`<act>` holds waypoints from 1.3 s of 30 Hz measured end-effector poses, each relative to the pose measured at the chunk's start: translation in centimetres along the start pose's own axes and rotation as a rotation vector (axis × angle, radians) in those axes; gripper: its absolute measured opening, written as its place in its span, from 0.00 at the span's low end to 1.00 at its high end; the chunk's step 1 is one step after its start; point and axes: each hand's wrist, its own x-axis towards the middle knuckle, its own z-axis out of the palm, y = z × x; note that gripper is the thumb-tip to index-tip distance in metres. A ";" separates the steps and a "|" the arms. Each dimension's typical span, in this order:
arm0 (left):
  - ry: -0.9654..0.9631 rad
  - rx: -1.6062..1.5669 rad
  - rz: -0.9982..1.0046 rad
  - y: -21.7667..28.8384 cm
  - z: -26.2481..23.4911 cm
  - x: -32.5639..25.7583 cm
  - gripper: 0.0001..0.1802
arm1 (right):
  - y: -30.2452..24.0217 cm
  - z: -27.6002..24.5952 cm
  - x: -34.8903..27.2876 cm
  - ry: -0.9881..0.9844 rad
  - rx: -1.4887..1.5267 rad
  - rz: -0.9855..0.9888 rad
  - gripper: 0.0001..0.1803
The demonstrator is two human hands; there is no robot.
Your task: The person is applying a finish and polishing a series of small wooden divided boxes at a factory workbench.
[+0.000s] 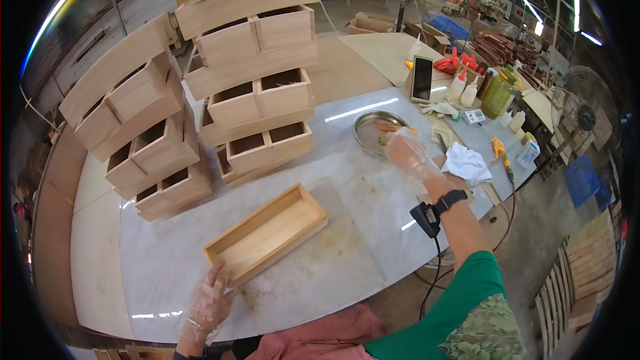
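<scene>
A long, shallow wooden box [267,233] without a lid lies slanted on the table in front of me. My left hand [208,305], in a clear plastic glove, grips its near left corner with the fingertips. Farther right, my right hand [409,155], gloved the same way, reaches to the rim of a round metal dish [365,145]. Its fingers are closed together over the dish, and what they hold is hidden. A reddish-brown flat piece [395,128] shows in the dish beside the fingers, with a small greenish bit near the fingertips.
Stacked wooden drawer boxes [267,103] rise at the back, with another stack [157,140] at the left. On the right are a white cloth [467,162], a phone [422,79], squeeze bottles [469,93], a yellow-green jar [499,97] and an orange corded tool [499,149].
</scene>
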 end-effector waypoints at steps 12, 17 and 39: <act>-0.048 -0.097 -0.093 0.7 -0.6 1.2 0.20 | -0.8 0.6 3.6 -0.247 -0.202 0.120 0.15; 0.024 -0.256 -0.125 3.8 -2.4 1.0 0.14 | 1.5 2.4 4.8 -0.142 0.029 0.251 0.13; 0.108 -1.163 -0.660 11.3 2.3 -1.6 0.46 | -18.8 -0.2 -19.6 -0.207 0.263 -0.705 0.14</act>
